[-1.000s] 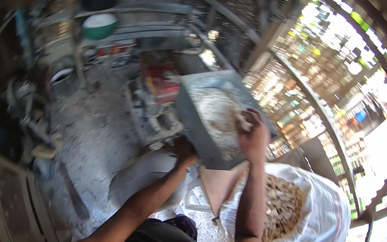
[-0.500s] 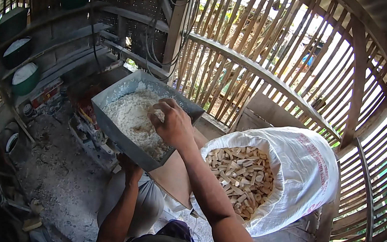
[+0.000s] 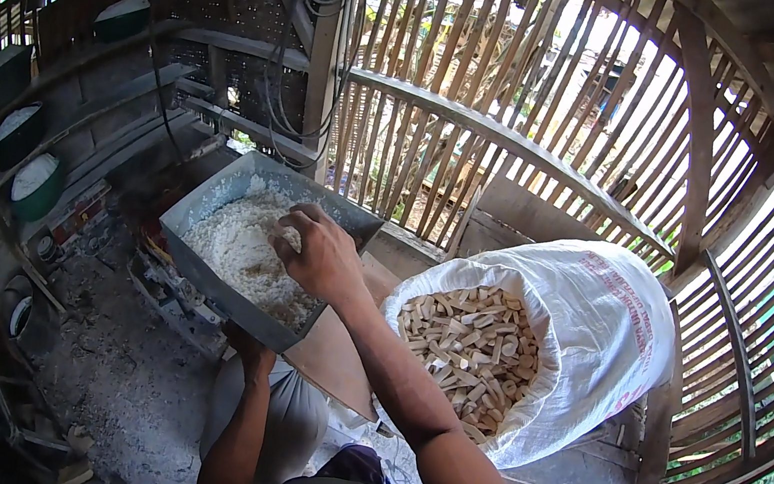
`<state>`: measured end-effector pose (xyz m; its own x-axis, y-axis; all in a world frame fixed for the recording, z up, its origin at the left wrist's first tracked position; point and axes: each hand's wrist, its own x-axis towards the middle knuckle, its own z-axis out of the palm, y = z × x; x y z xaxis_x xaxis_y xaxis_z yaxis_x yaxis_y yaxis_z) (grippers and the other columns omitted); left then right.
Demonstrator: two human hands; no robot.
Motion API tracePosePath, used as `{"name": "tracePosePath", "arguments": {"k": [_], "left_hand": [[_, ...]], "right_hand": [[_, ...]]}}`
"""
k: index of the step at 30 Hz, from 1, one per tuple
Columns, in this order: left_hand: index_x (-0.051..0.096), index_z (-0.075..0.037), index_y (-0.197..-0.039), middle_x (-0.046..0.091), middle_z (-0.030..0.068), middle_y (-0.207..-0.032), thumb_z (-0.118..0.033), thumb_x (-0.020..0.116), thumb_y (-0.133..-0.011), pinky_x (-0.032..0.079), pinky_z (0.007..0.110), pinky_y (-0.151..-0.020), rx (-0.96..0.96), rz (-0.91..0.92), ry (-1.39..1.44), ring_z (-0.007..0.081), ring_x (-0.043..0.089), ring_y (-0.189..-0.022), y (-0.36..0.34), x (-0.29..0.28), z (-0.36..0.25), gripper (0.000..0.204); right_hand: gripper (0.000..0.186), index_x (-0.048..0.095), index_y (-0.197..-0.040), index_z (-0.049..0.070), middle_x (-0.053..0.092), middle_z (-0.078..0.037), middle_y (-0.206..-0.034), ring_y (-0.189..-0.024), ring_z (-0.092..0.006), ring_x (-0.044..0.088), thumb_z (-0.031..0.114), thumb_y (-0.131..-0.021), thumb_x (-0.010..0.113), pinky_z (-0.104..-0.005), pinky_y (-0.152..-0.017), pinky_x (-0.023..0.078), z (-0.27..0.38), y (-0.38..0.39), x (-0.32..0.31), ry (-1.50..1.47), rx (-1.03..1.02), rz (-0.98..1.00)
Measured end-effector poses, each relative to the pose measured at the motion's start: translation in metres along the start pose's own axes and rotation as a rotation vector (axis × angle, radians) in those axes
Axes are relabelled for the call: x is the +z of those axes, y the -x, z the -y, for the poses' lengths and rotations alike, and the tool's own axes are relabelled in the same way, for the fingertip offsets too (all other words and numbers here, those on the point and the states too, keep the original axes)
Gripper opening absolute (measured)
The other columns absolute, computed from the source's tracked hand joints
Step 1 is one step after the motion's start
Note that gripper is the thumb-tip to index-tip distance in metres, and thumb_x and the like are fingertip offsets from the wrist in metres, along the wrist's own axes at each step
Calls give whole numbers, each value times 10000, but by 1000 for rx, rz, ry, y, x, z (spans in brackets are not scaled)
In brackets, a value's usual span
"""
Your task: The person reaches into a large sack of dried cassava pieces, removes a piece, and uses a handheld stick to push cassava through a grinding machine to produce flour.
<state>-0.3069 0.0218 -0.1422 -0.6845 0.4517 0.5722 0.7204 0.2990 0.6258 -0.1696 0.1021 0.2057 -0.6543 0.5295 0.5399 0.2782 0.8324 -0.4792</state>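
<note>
Slatted wall (image 3: 523,150), upper right; the bin (image 3: 220,289) drifts frame-left, right hand (image 3: 320,252) still half-open above it, work unchanged; left hand (image 3: 251,350), I can't tell.

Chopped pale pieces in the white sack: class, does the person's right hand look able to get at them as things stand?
Probably yes: the right hand is over the grey metal bin, and the white sack close by gapes open, with nothing covering most of the chopped pale pieces.

Rustic workshop shed, indicated by the slatted wooden wall (image 3: 514,141), powder-dusted floor (image 3: 117,351), metal bin (image 3: 347,220) of coarse white meal (image 3: 232,228), sack (image 3: 579,374) of pale chunks (image 3: 472,347) and filled basins (image 3: 41,202).
</note>
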Motion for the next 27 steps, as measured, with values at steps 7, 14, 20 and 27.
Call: {"name": "tracePosePath", "arguments": {"k": [7, 14, 20, 27], "left_hand": [[422, 69, -1286, 396, 338, -1280, -375, 727, -736, 320, 620, -979, -167, 170, -91, 511, 366, -1186, -4, -4, -3, 770], [386, 55, -1382, 313, 340, -1431, -434, 589, -862, 186, 710, -1069, -111, 309, -480, 499, 181, -1401, -6, -31, -31, 742], [460, 46, -1341, 397, 301, -1401, -388, 599, -847, 185, 720, -1064, -82, 179, -418, 484, 252, -1382, -18, -36, -46, 672], [540, -13, -1267, 447, 232, -1352, -309, 684, -788, 176, 735, -1055, -134, 3, -225, 479, 286, -1361, -21, -61, -84, 581]], "right_hand": [[292, 672, -1067, 49, 609, -148, -1206, -1105, -345, 596, 258, -863, 668, -425, -934, 482, 0, 0, -3, 10, 30, 11], [339, 646, -1094, 16, 597, -169, -1175, -1050, -372, 607, 256, -855, 652, -442, -889, 504, -4, -2, 2, 24, -20, 0], [294, 666, -1053, 34, 631, -136, -1125, -1021, -336, 621, 238, -842, 680, -413, -855, 511, -1, 2, -3, 18, -43, -72], [257, 676, -1047, 55, 633, -123, -1150, -1039, -332, 619, 221, -851, 667, -406, -879, 498, -2, 1, -4, -5, -4, -24]]}}
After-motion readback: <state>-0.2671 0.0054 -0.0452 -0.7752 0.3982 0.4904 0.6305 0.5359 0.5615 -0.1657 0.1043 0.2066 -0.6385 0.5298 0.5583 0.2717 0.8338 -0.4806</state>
